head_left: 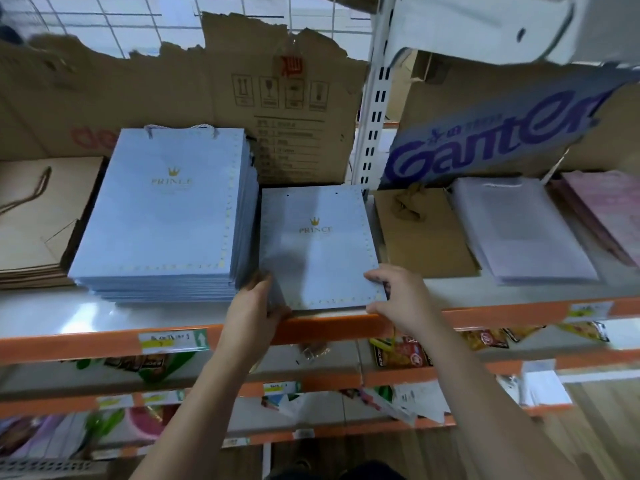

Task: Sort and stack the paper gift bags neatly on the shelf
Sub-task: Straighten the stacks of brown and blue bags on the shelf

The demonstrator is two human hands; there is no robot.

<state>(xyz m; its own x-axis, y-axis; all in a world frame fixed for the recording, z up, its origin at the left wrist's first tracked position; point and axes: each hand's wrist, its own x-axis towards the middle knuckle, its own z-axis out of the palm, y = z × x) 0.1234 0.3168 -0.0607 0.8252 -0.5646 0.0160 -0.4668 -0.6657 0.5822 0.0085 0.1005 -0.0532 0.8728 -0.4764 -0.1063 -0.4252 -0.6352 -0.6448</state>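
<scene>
I see both hands, left hand (258,306) and right hand (394,299), fingers clamped on the small blue bag stack's (320,244) near corners; it lies flat.

Pale blue smooth paper gift bags (320,247), gold-foil print; matt brown kraft paper bags (422,233); rough torn corrugated cardboard (194,88); glossy orange metal shelf edge (329,327).

You are in a shop. Past your hands (249,306), flat gift bags (156,209) lie in piles on an orange-edged shelf (329,327) with price labels (173,341). Below your hands, snack packets (401,351) fill lower shelves.
</scene>
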